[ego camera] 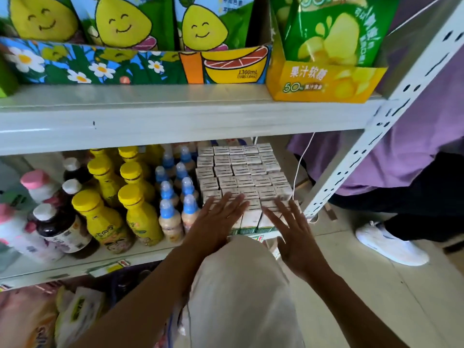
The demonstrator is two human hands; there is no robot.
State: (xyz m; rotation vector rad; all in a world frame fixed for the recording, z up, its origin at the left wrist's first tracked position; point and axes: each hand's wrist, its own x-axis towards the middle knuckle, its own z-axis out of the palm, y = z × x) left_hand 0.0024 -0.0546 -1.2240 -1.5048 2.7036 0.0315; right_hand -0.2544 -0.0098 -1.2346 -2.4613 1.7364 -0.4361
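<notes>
The cartons point(241, 177) have pale grey-white tops with small dark print and a green band low on their fronts. The small bottles point(170, 222) are beige with blue caps; the taller bottles point(140, 214) are yellow, caps too. The dark bottles point(60, 227) have white caps, the white bottle point(37, 184) a pink one. The shelf point(175, 121) is off-white. The daisy box point(88, 64) shows white flowers on blue and green, the packs point(120, 21) smiling yellow faces, the yellow box point(324, 81) white and green lettering. The shirt point(414, 146) is purple, the shoe point(391, 244) white
</notes>
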